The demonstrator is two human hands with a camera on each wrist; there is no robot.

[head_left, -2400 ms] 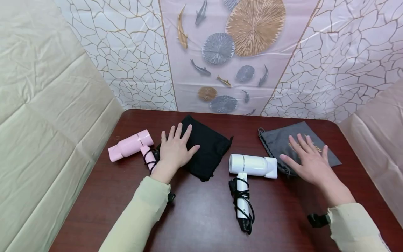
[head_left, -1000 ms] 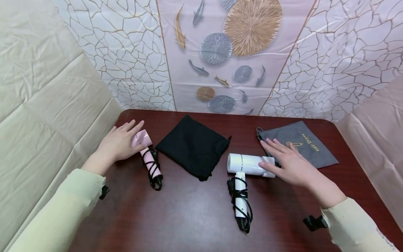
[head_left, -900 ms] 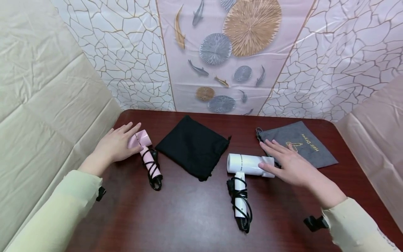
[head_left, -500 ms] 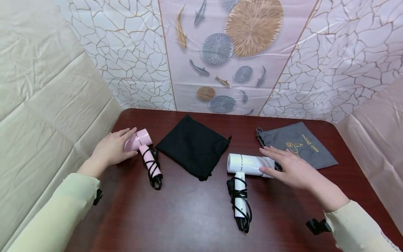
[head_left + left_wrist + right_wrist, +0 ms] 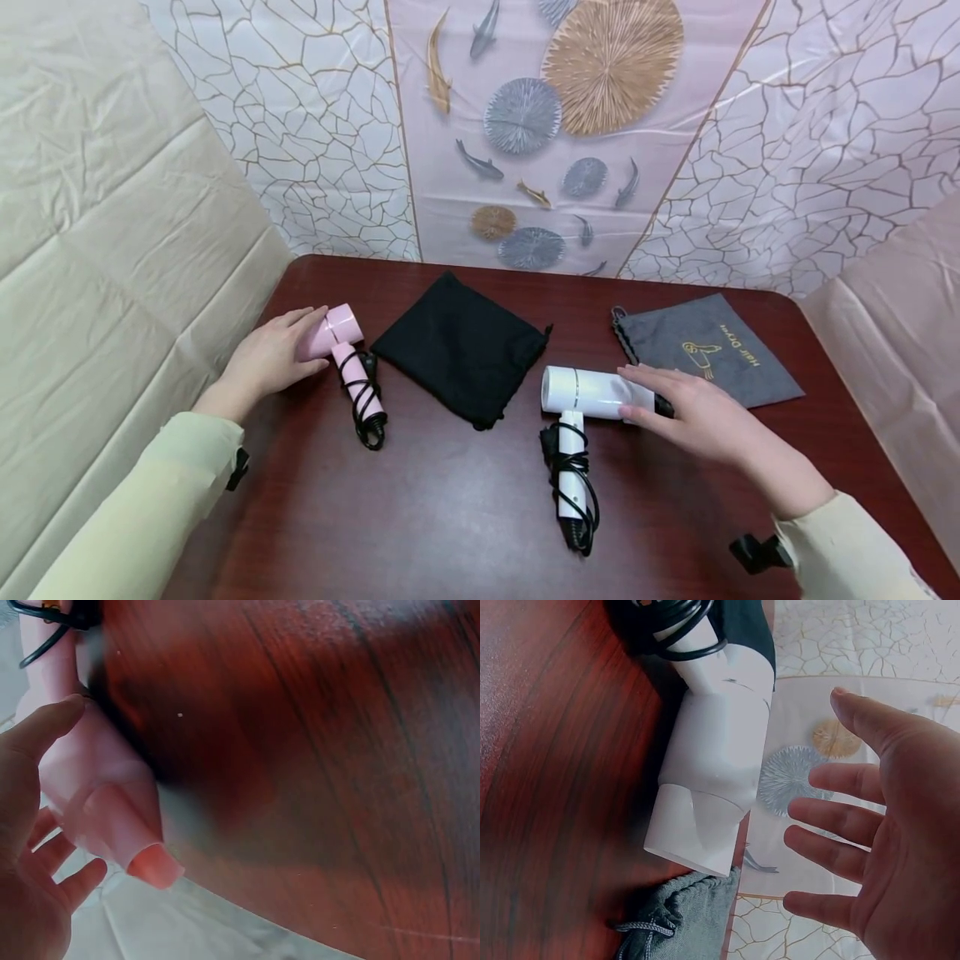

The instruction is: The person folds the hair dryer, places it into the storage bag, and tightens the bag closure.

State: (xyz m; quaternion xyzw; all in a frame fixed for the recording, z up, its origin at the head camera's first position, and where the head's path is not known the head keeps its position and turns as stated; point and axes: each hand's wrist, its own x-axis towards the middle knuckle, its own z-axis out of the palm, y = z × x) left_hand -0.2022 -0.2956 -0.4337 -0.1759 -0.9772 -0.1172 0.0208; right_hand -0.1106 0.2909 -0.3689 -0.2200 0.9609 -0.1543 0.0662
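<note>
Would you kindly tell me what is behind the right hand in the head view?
Behind the right hand, parts of the white hair dryer and grey pouch show. The hand partly covers one end of the dryer and the pouch's near edge; what the palm hides cannot be seen.

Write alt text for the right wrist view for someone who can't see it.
A spread right hand hovers beside a white hair dryer, a gap showing between them. Black cord is wrapped around the dryer's handle, and a gray drawstring pouch lies by its nozzle on a dark reddish-brown table.
</note>
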